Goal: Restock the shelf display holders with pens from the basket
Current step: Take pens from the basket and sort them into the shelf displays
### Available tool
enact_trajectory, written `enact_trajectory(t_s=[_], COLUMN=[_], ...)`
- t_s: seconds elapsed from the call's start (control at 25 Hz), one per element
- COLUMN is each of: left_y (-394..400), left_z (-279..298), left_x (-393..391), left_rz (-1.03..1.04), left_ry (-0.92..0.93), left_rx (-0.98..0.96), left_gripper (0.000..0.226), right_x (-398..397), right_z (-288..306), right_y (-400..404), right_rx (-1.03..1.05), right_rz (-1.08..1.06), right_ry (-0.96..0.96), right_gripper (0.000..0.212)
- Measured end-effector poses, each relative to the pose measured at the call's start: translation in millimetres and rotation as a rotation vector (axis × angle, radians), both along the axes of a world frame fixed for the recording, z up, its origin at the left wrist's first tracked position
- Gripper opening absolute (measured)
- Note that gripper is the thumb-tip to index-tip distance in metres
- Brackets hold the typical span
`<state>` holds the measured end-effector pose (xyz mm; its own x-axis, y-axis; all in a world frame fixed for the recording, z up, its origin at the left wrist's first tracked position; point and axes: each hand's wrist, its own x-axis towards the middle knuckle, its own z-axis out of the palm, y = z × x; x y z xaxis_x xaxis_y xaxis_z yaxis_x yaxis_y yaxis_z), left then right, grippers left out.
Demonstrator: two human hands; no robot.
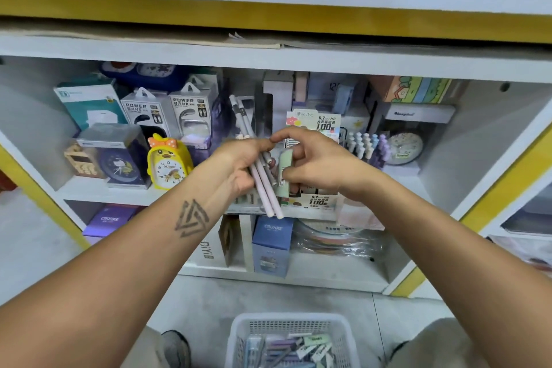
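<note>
The left hand [239, 167] grips a bundle of pale pens [264, 185]; the right hand [310, 164] pinches a green pen [283, 176] beside them, before the display holders [316, 200]. More lie in the basket [239, 334] below. Pens appear light, rigid, smooth; grip mid-barrel. Legible: "POWER BANK", "0.7 HB 100", "M&G".

I see a bundle of pale lilac pens [265, 185] slanting down out of the left grip [239, 164], tips lowest. Just right of them, the right grip [313, 161] pinches a pale green pen [283, 176], held upright. Behind both grips stands the display holder [316, 200]; far below them sits the white basket [245, 334], with more pens inside.
</note>
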<state>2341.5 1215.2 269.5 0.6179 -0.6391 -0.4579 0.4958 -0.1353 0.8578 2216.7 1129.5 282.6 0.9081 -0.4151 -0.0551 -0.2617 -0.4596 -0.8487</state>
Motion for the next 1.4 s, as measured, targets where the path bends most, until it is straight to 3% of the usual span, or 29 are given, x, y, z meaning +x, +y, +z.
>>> enact_trajectory(t_s=[0.16, 0.28, 0.48, 0.64, 0.8, 1.28, 1.4], left_y=[12.1, 29.0, 60.3, 72.8, 78.7, 83.5, 83.0], left_z=[0.1, -0.8, -4.2, -9.4, -10.4, -9.0, -7.9], left_x=[20.0, 34.3, 62.9, 74.1, 76.0, 71.6, 69.3], left_rz=[0.049, 0.081, 0.136, 0.147, 0.138, 0.145, 0.114], left_ry=[-0.012, -0.010, 0.031, 0.065, 0.083, 0.060, 0.051], left_rx=[0.019, 0.024, -0.022, -0.049, -0.038, -0.014, -0.012], left_gripper=[0.011, 0.010, 0.015, 0.019, 0.015, 0.011, 0.013], right_x=[10.3, 32.8, 70.3, 91.1, 97.0, 112.2, 110.8], right_z=[-3.7, -10.1, -27.2, -39.9, -47.9, -63.1, -61.4], right_y=[-16.7, -20.0, -15.7, -8.1, -1.8, 0.5, 1.4], right_rx=[0.145, 0.175, -0.060, -0.191, -0.633, -0.880, -0.860], right_rz=[-0.097, -0.197, -0.218, -0.184, -0.120, -0.023, -0.006], right_ry=[-0.125, -0.219, -0.281, -0.181, -0.141, -0.049, -0.051], right_gripper=[0.027, 0.021, 0.022, 0.024, 0.009, 0.011, 0.010])
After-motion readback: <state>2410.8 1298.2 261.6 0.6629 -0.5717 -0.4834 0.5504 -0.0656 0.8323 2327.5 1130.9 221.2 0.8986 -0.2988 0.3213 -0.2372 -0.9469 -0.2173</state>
